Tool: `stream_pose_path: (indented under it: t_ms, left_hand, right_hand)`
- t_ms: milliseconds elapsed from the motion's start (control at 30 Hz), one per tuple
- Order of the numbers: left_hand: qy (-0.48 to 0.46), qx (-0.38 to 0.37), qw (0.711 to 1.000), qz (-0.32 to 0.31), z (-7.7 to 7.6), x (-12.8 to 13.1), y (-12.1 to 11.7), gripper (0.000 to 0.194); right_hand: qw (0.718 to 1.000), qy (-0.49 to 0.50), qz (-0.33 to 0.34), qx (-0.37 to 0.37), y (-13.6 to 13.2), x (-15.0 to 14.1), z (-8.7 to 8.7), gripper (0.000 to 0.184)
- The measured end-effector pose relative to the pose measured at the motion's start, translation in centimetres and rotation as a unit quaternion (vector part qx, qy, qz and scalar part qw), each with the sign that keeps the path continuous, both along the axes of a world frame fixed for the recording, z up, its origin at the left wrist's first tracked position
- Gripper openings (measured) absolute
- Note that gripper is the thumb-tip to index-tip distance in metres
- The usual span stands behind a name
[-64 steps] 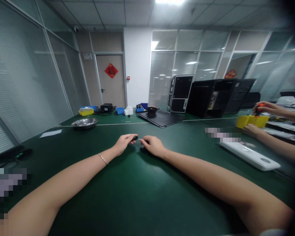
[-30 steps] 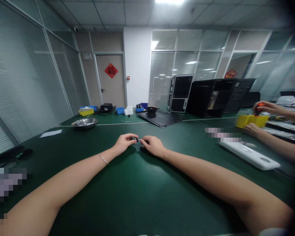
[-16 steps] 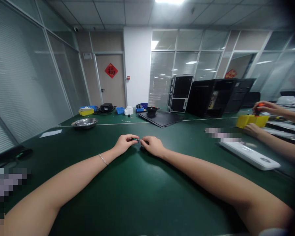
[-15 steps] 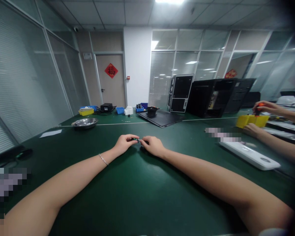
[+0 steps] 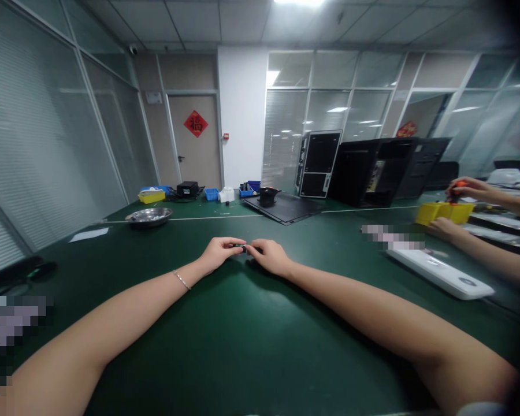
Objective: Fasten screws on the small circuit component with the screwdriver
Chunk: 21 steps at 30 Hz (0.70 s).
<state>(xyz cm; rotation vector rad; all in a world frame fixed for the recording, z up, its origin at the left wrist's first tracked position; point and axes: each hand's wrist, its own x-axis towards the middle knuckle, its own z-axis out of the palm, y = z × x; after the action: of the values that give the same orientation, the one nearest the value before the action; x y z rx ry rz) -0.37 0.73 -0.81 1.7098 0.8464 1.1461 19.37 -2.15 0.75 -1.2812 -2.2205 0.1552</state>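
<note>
Black part (image 5: 238,246) between left hand (image 5: 219,253), right hand (image 5: 268,256)

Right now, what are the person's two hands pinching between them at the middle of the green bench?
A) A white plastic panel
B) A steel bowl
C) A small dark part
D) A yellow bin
C: the small dark part sits between the fingertips of the left hand and the right hand, above the green bench.
</note>
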Motion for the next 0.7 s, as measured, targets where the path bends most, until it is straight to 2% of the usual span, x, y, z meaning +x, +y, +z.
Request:
stream_pose_path:
  t_ms: [367, 433, 533, 700]
  left_hand:
    - [0.023, 0.023, 0.999, 0.024, 0.1, -0.2, 0.2, 0.023]
    - [0.083, 0.056, 0.995, -0.008, 0.3, -0.1, 0.0, 0.019]
    - [0.205, 0.120, 0.969, -0.068, 0.8, 0.2, -0.4, 0.017]
    - [0.283, 0.204, 0.934, -0.074, 1.1, 0.5, -0.6, 0.018]
  right_hand:
    - [0.999, 0.004, -0.036, -0.015, -0.1, -0.2, 0.2, 0.033]
    - [0.999, 0.005, -0.039, -0.013, -0.1, -0.2, 0.2, 0.033]
    - [0.999, 0.004, -0.041, -0.008, -0.2, -0.1, 0.2, 0.034]
    - [0.999, 0.008, -0.035, -0.010, -0.3, -0.1, 0.4, 0.035]
